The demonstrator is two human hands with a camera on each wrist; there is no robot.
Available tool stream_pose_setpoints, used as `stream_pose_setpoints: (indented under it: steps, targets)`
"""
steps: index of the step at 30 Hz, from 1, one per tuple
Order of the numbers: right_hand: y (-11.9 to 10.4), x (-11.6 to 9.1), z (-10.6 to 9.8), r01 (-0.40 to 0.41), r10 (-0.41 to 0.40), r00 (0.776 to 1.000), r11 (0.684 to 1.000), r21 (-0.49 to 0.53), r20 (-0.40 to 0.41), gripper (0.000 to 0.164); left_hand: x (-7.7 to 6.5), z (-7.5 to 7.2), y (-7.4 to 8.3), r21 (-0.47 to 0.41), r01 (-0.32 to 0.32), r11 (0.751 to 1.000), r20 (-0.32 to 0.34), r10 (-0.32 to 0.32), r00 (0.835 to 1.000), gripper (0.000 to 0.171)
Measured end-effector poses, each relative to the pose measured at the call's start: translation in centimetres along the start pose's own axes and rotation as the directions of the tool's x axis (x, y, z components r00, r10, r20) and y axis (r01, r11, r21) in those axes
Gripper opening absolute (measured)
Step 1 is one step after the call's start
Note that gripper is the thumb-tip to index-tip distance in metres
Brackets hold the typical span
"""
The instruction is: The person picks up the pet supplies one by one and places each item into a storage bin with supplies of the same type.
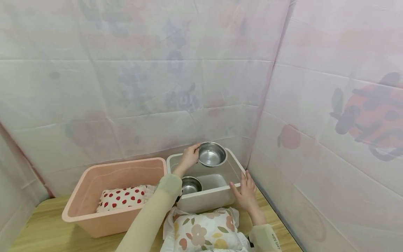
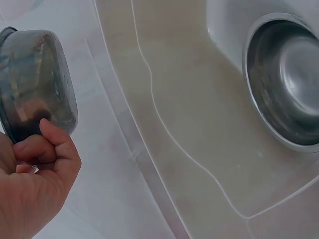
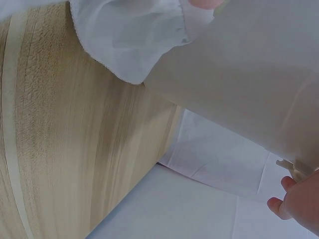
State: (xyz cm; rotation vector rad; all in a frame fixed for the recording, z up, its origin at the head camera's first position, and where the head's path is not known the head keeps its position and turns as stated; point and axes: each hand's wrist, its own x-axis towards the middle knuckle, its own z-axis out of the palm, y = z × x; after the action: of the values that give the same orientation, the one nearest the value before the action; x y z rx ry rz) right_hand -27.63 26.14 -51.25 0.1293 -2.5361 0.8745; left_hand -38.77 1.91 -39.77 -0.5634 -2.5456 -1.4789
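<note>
My left hand (image 1: 189,156) pinches the rim of a stainless steel bowl (image 1: 212,154), held tilted above the far part of a white plastic bin (image 1: 204,198). In the left wrist view, curled fingers of the left hand (image 2: 42,174) meet the side of that raised bowl (image 2: 37,79). A second steel bowl (image 1: 191,185) sits inside the bin at its near left corner. My right hand (image 1: 247,194) grips the bin's rim at the near right corner; in the right wrist view, fingertips of the right hand (image 3: 299,201) curl at the rim.
To the left stands a pink plastic bin (image 1: 104,224) holding a strawberry-print cushion (image 1: 122,198). A floral cushion (image 1: 203,231) with a frilled edge lies before the white bin. All rest on a wooden table (image 1: 41,231), with printed fabric walls (image 1: 151,87) behind and to the right.
</note>
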Motion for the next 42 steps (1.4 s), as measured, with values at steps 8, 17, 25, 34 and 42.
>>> stream_pose_setpoints:
  steps: [8,17,25,34,42]
  targets:
    - [0.1,0.2,0.2,0.001,-0.001,1.000,1.000,-0.006,0.002,0.076,0.7,0.3,-0.4,-0.017,0.011,1.000,0.013,-0.011,1.000,0.041]
    - [-0.1,0.0,0.2,-0.014,0.014,1.000,1.000,-0.002,0.016,0.076,1.1,0.5,-0.9,-0.035,0.012,0.999,0.007,-0.011,1.000,0.041]
    - [0.1,0.0,0.2,-0.013,0.013,1.000,1.000,-0.008,0.009,0.076,1.6,1.0,-1.2,-0.016,-0.017,1.000,-0.018,0.017,1.000,0.040]
    - [0.0,0.2,0.4,0.009,-0.010,1.000,1.000,-0.030,-0.015,0.074,1.9,1.2,-1.5,-0.011,-0.025,1.000,-0.030,0.025,0.999,0.039]
    - [0.2,0.2,0.5,0.000,0.000,1.000,1.000,-0.027,-0.008,0.076,2.0,1.1,-2.0,-0.045,-0.011,0.999,-0.046,0.009,0.999,0.039]
